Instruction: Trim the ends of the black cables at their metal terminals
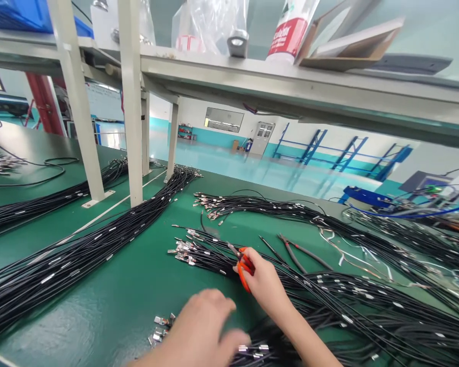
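My right hand (pixel 266 283) is closed around the orange handles of a pair of scissors (pixel 245 267); their blades point up and left, over a bundle of black cables (pixel 210 259). Metal terminals (pixel 183 250) tip the left ends of that bundle. Lower down, my left hand (pixel 204 326) is blurred, with its thumb apart from the fingers and nothing visible in it. More metal terminals (pixel 160 329) show just left of the left hand, partly hidden by it. Behind the right hand, pliers (pixel 296 252) with dark handles lie spread on the green tabletop (pixel 130 275).
A long bundle of black cables (pixel 110 234) runs along the left side, and another bundle (pixel 268 204) lies at the back. White strips (pixel 340 250) are strewn to the right. Pale shelf posts (pixel 132 127) stand on the table, carrying a shelf (pixel 290 84) overhead.
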`<state>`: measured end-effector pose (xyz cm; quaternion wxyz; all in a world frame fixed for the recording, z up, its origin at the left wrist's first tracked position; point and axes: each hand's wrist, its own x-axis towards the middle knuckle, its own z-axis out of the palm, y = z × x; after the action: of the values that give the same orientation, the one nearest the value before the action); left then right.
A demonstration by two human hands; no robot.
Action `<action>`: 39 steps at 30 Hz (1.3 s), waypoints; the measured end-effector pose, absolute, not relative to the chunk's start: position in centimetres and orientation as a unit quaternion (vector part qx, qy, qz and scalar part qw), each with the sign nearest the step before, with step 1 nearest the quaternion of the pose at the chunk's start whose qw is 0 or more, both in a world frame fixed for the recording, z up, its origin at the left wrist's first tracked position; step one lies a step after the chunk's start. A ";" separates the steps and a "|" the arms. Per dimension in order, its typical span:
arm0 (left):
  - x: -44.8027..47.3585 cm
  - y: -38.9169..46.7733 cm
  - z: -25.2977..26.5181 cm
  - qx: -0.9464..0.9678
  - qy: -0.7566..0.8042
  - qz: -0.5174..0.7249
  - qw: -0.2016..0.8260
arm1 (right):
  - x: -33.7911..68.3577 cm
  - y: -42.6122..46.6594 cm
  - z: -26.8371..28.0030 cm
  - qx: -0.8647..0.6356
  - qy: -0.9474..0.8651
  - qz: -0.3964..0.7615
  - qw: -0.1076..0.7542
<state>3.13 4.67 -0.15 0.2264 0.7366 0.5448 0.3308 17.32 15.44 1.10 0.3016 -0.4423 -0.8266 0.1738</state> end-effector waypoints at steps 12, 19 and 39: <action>1.8 11.6 3.4 0.326 0.361 0.633 0.603 | 18.7 13.3 1.8 -0.431 -0.723 0.375 0.388; 4.3 8.8 3.3 0.542 0.433 0.395 0.603 | 18.8 12.5 3.4 -0.389 -0.603 0.505 0.480; 3.9 9.4 1.4 0.513 0.515 0.445 0.523 | 18.0 12.4 2.0 -0.387 -0.550 0.551 0.494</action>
<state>3.87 9.37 1.36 0.5234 0.5134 0.5146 0.4445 18.02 12.44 1.97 0.4942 -0.3870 -0.5501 0.5508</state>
